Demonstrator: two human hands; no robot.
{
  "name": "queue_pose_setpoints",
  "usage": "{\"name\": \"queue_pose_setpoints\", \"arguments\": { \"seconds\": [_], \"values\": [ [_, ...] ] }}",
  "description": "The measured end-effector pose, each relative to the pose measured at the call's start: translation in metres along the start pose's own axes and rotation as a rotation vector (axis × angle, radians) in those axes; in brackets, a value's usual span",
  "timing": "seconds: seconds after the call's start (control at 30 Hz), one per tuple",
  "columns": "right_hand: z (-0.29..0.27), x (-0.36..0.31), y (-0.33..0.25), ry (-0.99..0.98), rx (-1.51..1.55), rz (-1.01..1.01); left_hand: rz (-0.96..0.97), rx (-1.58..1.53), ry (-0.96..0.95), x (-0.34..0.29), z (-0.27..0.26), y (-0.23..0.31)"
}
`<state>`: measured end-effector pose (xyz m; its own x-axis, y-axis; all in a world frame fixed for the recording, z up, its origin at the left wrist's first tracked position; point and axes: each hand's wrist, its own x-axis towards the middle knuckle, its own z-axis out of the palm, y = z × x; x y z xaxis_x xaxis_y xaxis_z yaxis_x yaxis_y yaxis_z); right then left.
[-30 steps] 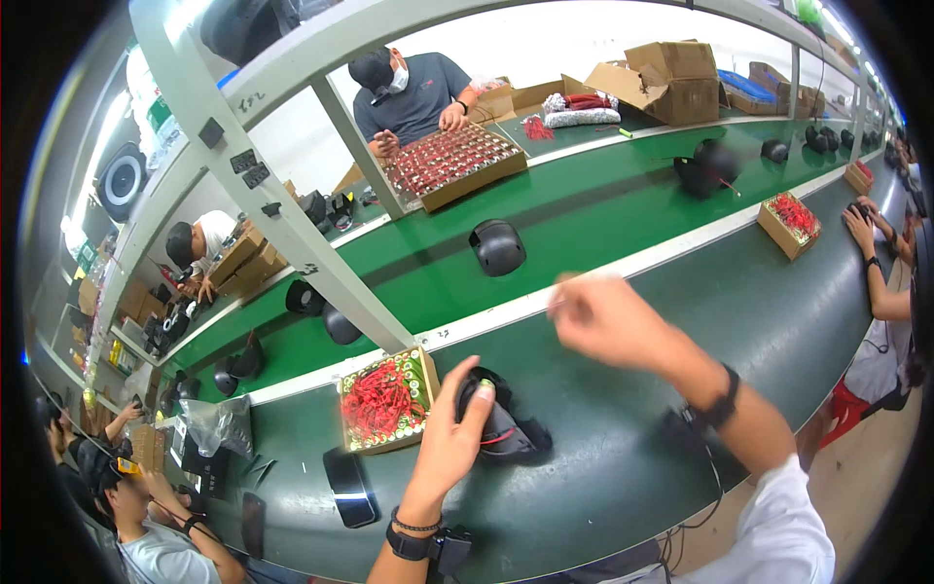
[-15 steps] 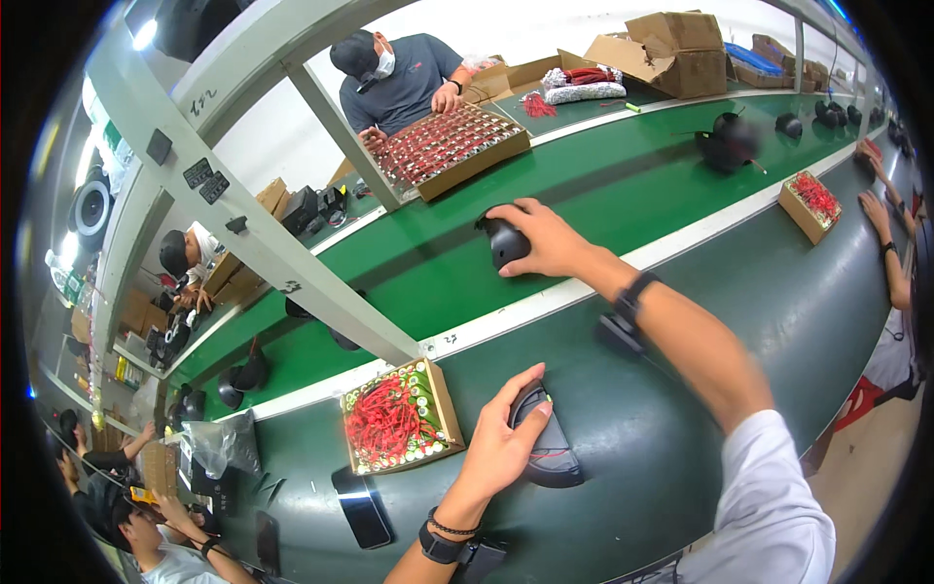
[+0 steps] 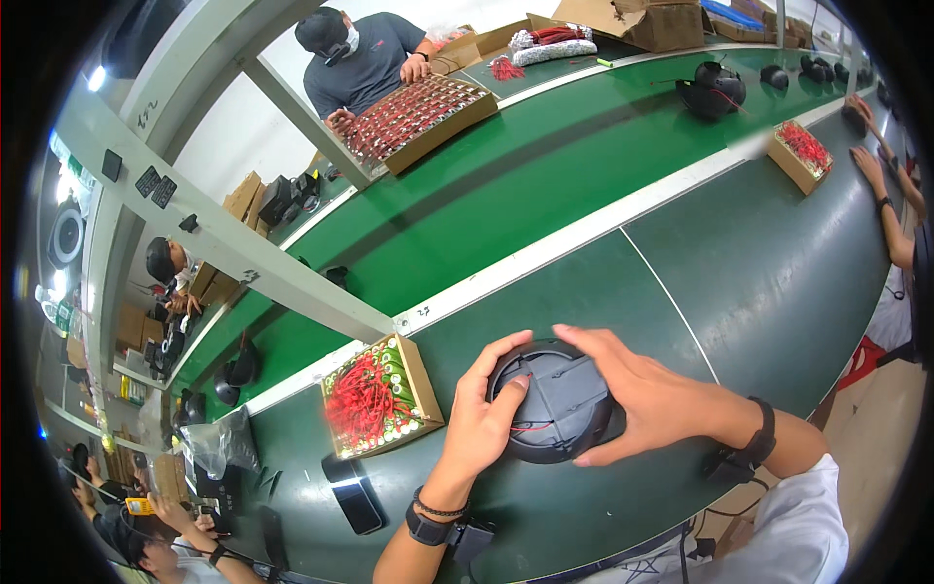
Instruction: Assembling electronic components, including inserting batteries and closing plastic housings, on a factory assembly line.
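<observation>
A green belt (image 3: 564,146) flanks the dark bench (image 3: 769,263) beneath the black housing (image 3: 559,401).

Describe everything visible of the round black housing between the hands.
The round black housing looks like matte plastic, its grey face, crossed by straight ribs, turned toward the camera. A thin red wire shows at lower left. The left hand grips its left side, thumb over the face; the right hand cups its right. Whether it touches the green bench below is unclear.
</observation>
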<state>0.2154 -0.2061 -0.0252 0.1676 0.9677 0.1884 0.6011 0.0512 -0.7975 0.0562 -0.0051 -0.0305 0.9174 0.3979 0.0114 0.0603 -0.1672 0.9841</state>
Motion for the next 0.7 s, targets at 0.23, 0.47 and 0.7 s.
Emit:
{"name": "queue_pose_setpoints", "arguments": {
  "seconds": [0.23, 0.47, 0.7],
  "values": [
    [0.013, -0.004, 0.015, 0.067, 0.064, -0.040, 0.018, -0.009, -0.053, 0.000, 0.006, 0.000],
    [0.015, -0.007, 0.012, 0.059, 0.044, -0.056, 0.005, -0.007, -0.054, -0.002, 0.008, 0.001],
    [0.013, -0.011, 0.005, 0.017, 0.047, 0.032, 0.008, 0.003, -0.042, -0.003, 0.008, 0.002]
  ]
}}
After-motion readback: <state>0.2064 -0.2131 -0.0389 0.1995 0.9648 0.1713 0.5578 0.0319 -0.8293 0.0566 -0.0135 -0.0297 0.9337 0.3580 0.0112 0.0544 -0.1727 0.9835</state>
